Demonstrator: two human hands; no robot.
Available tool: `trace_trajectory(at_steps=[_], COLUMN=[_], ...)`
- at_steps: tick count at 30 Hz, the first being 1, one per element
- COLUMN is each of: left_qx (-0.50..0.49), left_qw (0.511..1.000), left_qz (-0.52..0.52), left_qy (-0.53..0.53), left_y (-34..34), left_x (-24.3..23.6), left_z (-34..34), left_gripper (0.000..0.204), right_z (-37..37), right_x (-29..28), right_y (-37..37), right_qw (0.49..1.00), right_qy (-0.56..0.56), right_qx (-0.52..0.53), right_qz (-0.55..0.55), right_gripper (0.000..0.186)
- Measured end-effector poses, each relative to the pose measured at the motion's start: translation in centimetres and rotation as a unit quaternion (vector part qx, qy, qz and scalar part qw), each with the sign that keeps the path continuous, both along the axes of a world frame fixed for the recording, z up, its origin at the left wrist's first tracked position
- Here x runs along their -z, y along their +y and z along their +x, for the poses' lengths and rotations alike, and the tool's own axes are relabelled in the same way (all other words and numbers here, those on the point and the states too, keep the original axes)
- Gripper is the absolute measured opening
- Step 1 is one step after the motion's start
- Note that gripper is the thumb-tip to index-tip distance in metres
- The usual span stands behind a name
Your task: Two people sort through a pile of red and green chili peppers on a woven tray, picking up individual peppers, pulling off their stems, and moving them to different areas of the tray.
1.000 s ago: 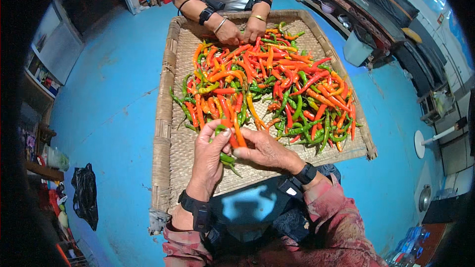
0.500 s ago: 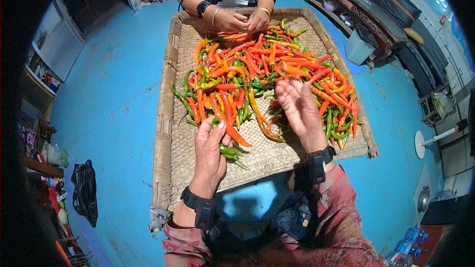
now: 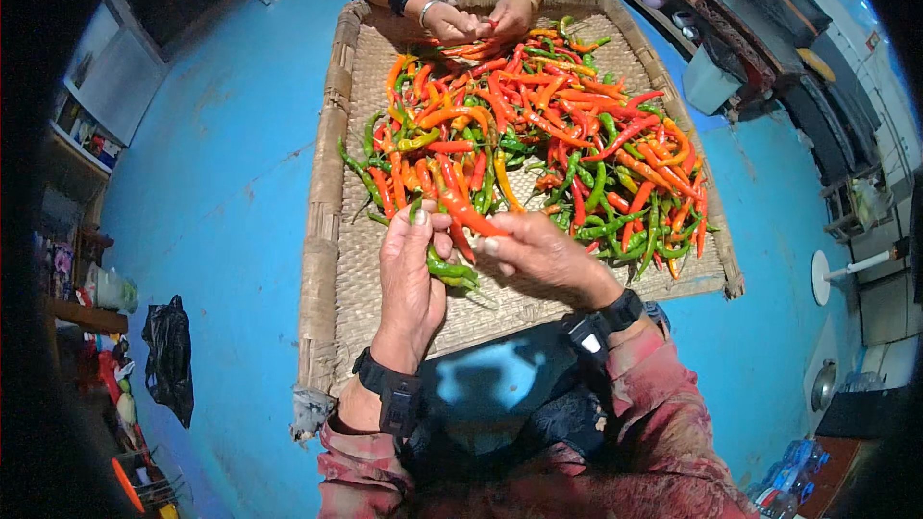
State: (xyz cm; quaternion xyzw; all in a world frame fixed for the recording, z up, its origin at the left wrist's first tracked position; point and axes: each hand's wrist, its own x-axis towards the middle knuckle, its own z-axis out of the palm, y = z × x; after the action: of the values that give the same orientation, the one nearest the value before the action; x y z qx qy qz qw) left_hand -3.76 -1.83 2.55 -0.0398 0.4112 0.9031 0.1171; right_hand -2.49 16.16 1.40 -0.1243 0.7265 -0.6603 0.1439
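The left hand (image 3: 409, 259) is curled around a few green chillies (image 3: 452, 272), apparently to keep them bunched, while just beside it the right hand (image 3: 543, 250) pinches the end of an orange-red chilli (image 3: 469, 215), a grip that seems to leave most of its length free. Beyond both hands, a mixed heap of chillies (image 3: 577, 106) lies in a woven tray (image 3: 317, 298), whose raised rim probably contains them; past that heap, a co-worker's hands (image 3: 460, 23) meet closely.

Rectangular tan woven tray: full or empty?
Partly full: long red, orange and green peppers cover much of the tray, while its woven surface shows along the left and near sides.
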Motion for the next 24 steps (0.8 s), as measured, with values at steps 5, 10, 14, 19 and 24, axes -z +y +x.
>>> trace_trajectory(at_steps=[5, 10, 14, 19, 24], left_qx=[-0.009, -0.008, -0.008, -0.012, 0.010], left_qw=[1.000, 0.999, 1.000, 0.998, 0.997], left_qz=[0.015, 0.033, 0.026, 0.052, 0.036], left_qy=[-0.006, -0.012, -0.012, 0.017, 0.071], left_y=[0.0, -0.3, 0.0, 0.2, 0.8], left_x=[0.2, 1.1, 1.1, 0.8, -0.9], left_z=[-0.3, -0.5, -0.7, -0.5, 0.0], left_gripper=[0.022, 0.023, 0.023, 0.039, 0.075], right_z=[-1.6, 0.0, 0.9, 1.1, 0.8], right_x=[-1.9, -1.9, 0.2, 1.0, 0.4], right_y=[3.8, 0.2, -3.4, -3.9, -3.3], right_qw=[0.890, 0.990, 0.989, 0.978, 0.965], right_qy=[-0.003, -0.057, 0.140, 0.166, 0.214], right_qx=[0.201, 0.117, 0.028, 0.095, 0.139], right_qz=[-0.409, -0.056, 0.042, 0.082, 0.064], right_gripper=[0.042, 0.051, 0.037, 0.028, 0.024])
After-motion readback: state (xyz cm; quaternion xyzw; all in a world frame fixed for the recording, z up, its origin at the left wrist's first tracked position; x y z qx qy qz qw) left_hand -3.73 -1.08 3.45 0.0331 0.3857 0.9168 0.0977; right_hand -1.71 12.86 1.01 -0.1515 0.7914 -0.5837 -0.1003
